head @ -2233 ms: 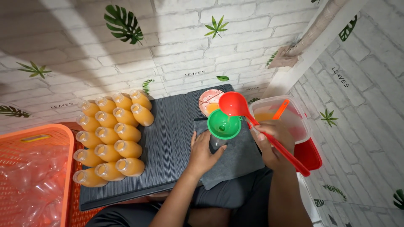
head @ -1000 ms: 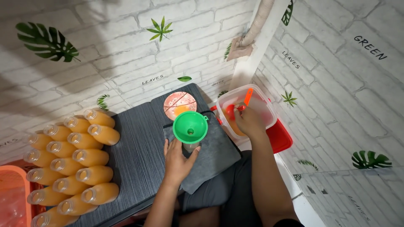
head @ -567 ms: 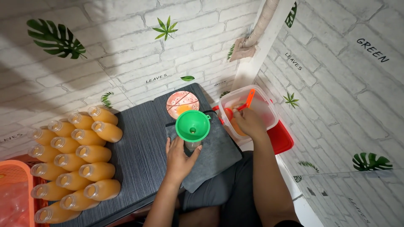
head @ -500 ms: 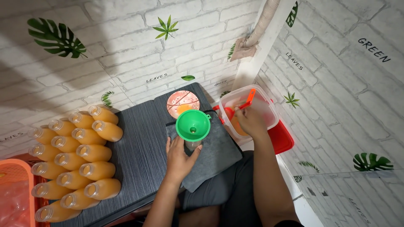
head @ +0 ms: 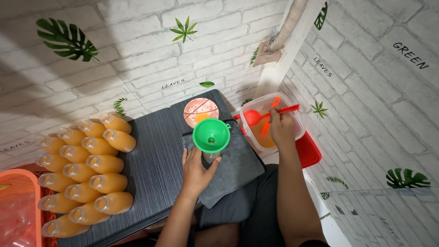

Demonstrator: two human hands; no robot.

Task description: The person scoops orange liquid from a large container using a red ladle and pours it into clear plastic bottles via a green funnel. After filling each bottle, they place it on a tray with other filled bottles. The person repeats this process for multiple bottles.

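Note:
My left hand (head: 196,168) grips a small clear bottle (head: 211,157) standing on a grey cloth (head: 238,169), with a green funnel (head: 211,135) set in its neck. My right hand (head: 282,128) holds a red ladle (head: 256,117) by its handle, the bowl lifted above the rim of a clear plastic tub (head: 292,114) of orange juice. A second orange utensil (head: 269,120) leans inside that tub.
Several open bottles filled with orange juice (head: 84,171) lie in rows on the dark slatted mat (head: 153,169). A round lid (head: 201,111) sits behind the funnel. An orange crate (head: 18,208) stands at the far left, a red tray (head: 307,153) lies under the tub, and brick-pattern walls close in behind and on the right.
The red ladle went from over the funnel into the tub and now rises out of it. My left hand stays on the bottle.

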